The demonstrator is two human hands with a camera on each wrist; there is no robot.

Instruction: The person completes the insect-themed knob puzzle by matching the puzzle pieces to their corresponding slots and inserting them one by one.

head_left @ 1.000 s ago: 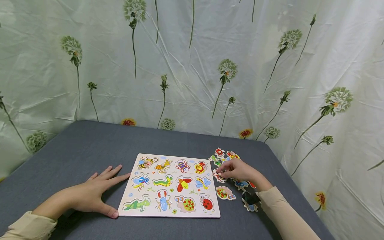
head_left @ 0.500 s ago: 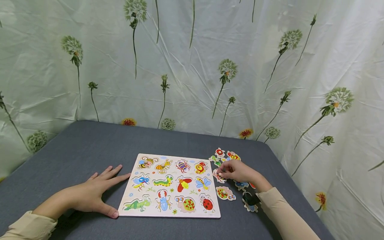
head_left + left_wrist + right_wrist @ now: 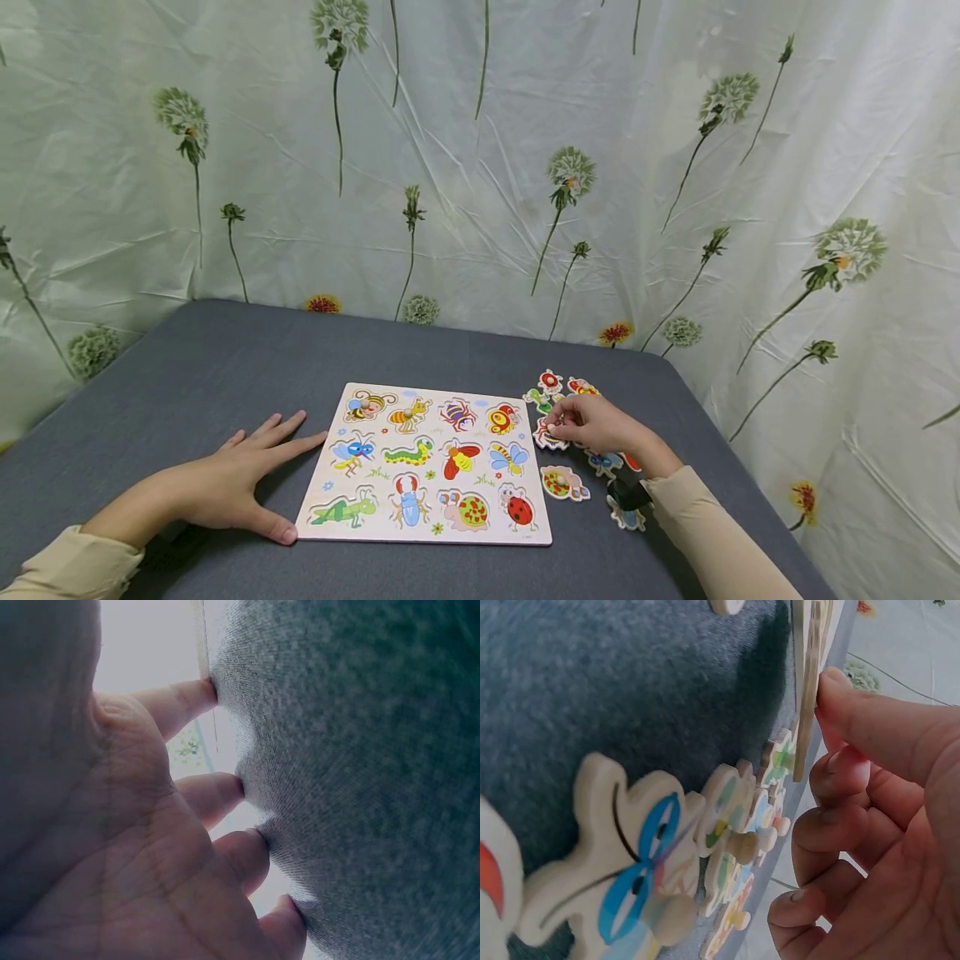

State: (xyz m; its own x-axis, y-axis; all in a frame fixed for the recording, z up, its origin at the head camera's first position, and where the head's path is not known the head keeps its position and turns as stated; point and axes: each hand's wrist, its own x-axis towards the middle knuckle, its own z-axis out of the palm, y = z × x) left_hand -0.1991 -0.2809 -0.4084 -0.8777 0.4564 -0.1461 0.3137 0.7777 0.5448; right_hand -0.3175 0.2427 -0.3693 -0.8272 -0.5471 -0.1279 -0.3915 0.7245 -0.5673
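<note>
the right hand (image 3: pixel 600 423) has its thumb and finger pinched nearly together, holding a red-legged bug piece (image 3: pixel 550 435). the puzzle board (image 3: pixel 431 462) is just beside that grip, on its left. a snail piece (image 3: pixel 564 482) lies near the grip, closer to the person. a green bug piece (image 3: pixel 538 401) is just past it. across the board, the left hand (image 3: pixel 225 483) has its fingers spread, touching the board's edge.
</note>
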